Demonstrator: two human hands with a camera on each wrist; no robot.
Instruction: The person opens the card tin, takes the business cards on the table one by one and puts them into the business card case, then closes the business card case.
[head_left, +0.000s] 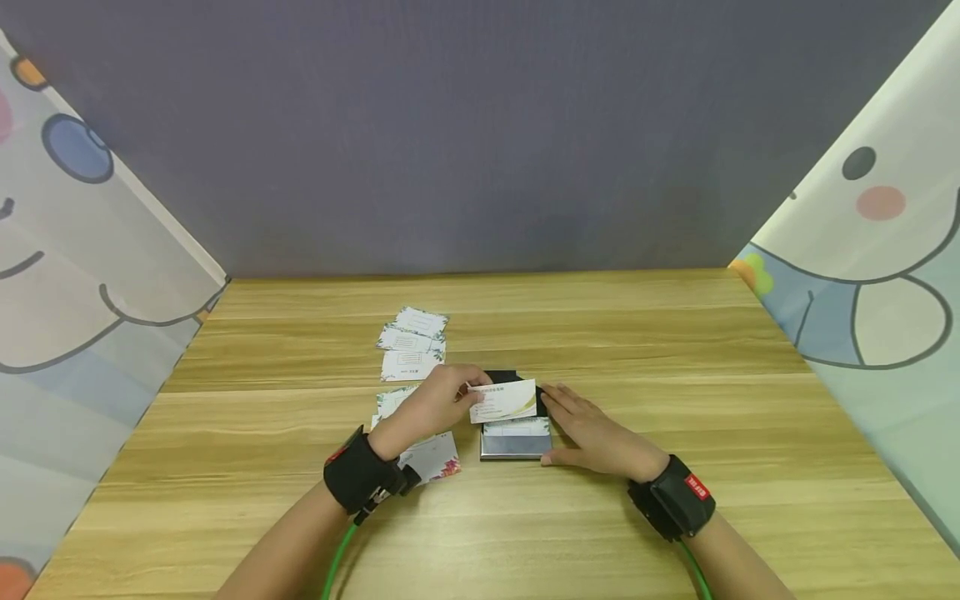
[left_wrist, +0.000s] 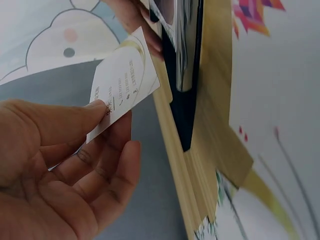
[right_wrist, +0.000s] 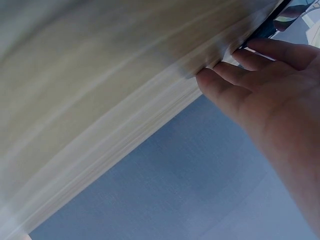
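My left hand [head_left: 438, 402] pinches a white business card [head_left: 513, 401] with a gold curve between thumb and fingers. In the left wrist view the card [left_wrist: 122, 82] is tilted and stands clear of the tabletop. Below it in the head view lies a black and silver card case [head_left: 516, 448], with white cards [head_left: 517, 427] showing inside. Its upper part is partly hidden by the held card. My right hand [head_left: 600, 437] rests along the case's right side, fingers [right_wrist: 215, 82] extended on the table and thumb near the lower right corner.
Left of the case, several leaf-patterned cards [head_left: 411, 365] lie overlapping in a column. Nearer the front, a card with red flowers [head_left: 435, 458] lies partly under the left wrist. The wooden table [head_left: 675, 333] meets a grey panel [head_left: 480, 167] at the back.
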